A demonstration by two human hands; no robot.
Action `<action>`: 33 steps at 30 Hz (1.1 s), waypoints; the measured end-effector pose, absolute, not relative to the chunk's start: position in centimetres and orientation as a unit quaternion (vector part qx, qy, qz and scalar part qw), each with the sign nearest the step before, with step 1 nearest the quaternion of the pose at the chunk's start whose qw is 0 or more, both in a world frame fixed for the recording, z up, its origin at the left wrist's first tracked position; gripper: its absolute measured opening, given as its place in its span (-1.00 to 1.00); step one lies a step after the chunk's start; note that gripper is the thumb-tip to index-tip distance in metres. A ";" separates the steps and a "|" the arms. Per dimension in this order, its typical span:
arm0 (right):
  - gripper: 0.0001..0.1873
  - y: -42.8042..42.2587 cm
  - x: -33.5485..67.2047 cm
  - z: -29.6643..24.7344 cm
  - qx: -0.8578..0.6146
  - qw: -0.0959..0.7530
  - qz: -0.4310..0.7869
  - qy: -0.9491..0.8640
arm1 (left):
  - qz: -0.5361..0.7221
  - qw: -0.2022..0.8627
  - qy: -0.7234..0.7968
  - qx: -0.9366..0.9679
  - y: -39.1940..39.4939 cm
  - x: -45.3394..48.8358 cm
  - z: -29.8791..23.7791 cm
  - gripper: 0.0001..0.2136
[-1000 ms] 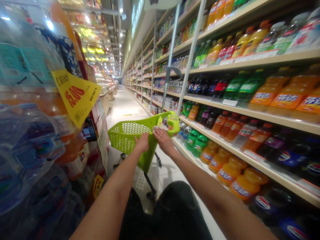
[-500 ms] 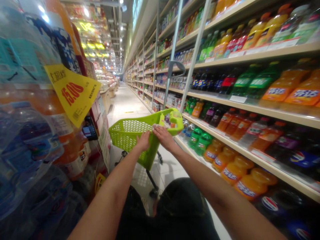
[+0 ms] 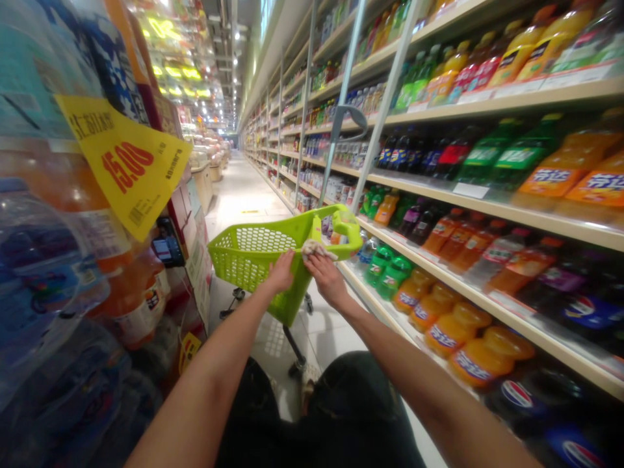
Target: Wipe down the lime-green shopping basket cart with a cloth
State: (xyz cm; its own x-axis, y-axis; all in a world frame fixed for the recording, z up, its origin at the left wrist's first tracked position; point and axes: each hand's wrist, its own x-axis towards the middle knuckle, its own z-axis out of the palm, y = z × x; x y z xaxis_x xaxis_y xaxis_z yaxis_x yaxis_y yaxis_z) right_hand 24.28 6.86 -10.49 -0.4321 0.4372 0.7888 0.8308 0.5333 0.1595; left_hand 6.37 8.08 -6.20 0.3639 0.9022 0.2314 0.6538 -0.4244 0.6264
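A lime-green shopping cart (image 3: pixel 253 270) with perforated basket walls stands in front of me, side-on. My left hand (image 3: pixel 281 273) grips the near rim of its basket, the fingertips hooked over the edge. Just to the right, my right hand (image 3: pixel 324 278) presses a pale, crumpled cloth (image 3: pixel 313 248) against the same rim, its fingers closed over the cloth. Beyond the cloth, the cart's green handle (image 3: pixel 348 240) extends to the right. The inside bottom of the basket is hidden from me.
Shelves of soda bottles (image 3: pixel 492 162) line the right side, with orange bottles (image 3: pixel 441 322) on the lowest level. On the left rise stacked drink packs (image 3: pixel 63 260) with a yellow price sign (image 3: pixel 129 166). A tiled aisle (image 3: pixel 238 188) runs ahead.
My right hand has slid slightly right and down along the rim, and more of the cloth shows. My left hand stays on the rim. The view has shifted a little.
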 end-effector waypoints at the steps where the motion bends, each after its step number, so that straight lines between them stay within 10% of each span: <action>1: -0.57 6.8 24.2 -11.1 -0.394 0.357 -0.275 -0.801 | 0.302 0.237 0.479 0.789 8.1 6.3 -6.6 -0.33; 13: -0.47 3.5 20.3 -11.5 -0.434 0.414 -0.192 -0.777 | 0.483 0.748 0.308 0.334 5.6 8.5 -7.9 -0.74; 22: -0.49 4.5 21.8 -12.2 -0.362 0.433 -0.235 -0.791 | 0.369 0.797 0.353 0.323 4.3 7.7 -6.2 -0.73; 33: -0.55 7.1 24.5 -8.9 -0.401 0.421 -0.286 -0.761 | 0.408 0.610 0.541 0.409 5.2 6.0 -8.4 -0.92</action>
